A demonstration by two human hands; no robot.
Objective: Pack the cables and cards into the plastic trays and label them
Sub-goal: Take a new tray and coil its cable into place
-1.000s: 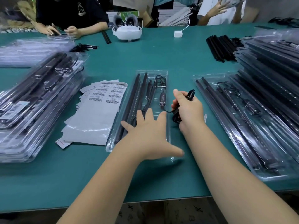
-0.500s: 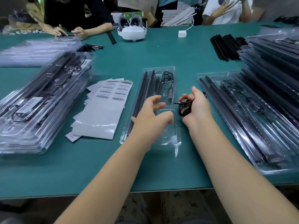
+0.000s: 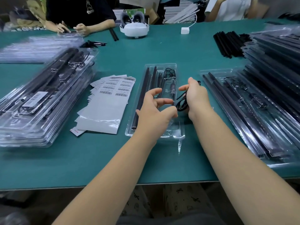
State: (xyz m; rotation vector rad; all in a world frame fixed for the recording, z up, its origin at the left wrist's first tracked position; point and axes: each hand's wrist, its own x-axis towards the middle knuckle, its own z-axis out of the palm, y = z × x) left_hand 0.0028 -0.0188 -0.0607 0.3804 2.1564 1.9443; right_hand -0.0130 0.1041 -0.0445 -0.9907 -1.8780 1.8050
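A: What's the surface?
B: A green table point(image 3: 162, 51), smooth and matte, with other people seated at its far edge.

A: Any writing?
B: Barcodes on the fanned white labels point(image 3: 112, 93); the print is too small to read.

A: And the tray?
B: A clear plastic tray point(image 3: 180, 132) at centre, with black rods lying lengthwise in its slots.

A: The hands?
B: The right hand point(image 3: 197, 96) grips a coiled black cable point(image 3: 181, 105) over the tray's right side. The left hand point(image 3: 155, 109) hovers beside it, fingers loosely curled, holding nothing.
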